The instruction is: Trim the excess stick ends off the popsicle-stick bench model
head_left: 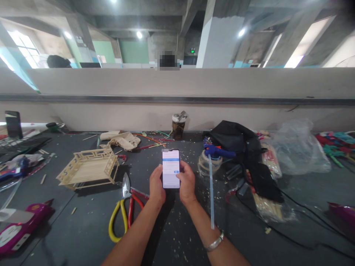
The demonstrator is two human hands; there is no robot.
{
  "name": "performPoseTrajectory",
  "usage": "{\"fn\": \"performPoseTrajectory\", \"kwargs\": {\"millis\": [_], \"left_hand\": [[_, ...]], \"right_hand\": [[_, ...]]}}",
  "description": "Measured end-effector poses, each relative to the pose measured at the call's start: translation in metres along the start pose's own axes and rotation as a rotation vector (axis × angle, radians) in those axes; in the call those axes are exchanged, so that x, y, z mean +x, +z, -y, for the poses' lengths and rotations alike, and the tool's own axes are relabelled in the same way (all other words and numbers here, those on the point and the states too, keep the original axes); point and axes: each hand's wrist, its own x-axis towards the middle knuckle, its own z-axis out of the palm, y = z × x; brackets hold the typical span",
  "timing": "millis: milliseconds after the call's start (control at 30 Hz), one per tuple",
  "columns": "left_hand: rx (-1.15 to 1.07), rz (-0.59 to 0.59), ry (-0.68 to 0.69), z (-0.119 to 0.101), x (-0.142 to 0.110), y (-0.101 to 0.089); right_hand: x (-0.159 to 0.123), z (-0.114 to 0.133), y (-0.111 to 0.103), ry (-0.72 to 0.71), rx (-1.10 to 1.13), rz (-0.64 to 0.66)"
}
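A smartphone point(171, 173) with a lit screen is held upright between my two hands over the dark table. My left hand point(157, 184) grips its left edge, thumb along the side. On the right edge, my right hand point(187, 183) is closed around the phone, and its thumb lies over the lower part of the screen. Left of my left forearm lie shears point(126, 207) with one yellow and one red handle. Farther left stands a small model bed of pale wooden sticks point(90, 168). A blue glue gun point(217, 150) with a long clear glue stick point(211, 195) rests to the right.
A lidded cup with dark contents point(178, 127) stands by the partition point(111, 114). Beige cloth point(122, 140), a black bag point(235, 136), bundled sticks point(267, 207), cables and a clear plastic bag point(299, 147) lie around. A magenta tool point(24, 225) is at left. Behind the partition, heads show.
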Motion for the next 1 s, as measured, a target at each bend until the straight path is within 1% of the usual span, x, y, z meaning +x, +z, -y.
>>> {"fn": "performPoseTrajectory", "kwargs": {"millis": [100, 233, 467, 1000], "left_hand": [[0.009, 0.001, 0.026, 0.0026, 0.002, -0.0021], [-0.001, -0.014, 0.021, 0.0045, 0.0033, -0.0033], [0.02, 0.001, 0.033, 0.0048, 0.0035, -0.0029], [0.002, -0.001, 0.013, 0.0029, 0.0022, -0.0022]], "right_hand": [[0.0005, -0.0018, -0.0001, 0.018, 0.014, -0.008], [0.0014, -0.0036, -0.0013, 0.022, 0.029, -0.01], [0.0017, -0.0078, -0.0033, 0.025, 0.065, 0.003], [0.0019, -0.0053, -0.0018, 0.027, 0.015, -0.016]]}}
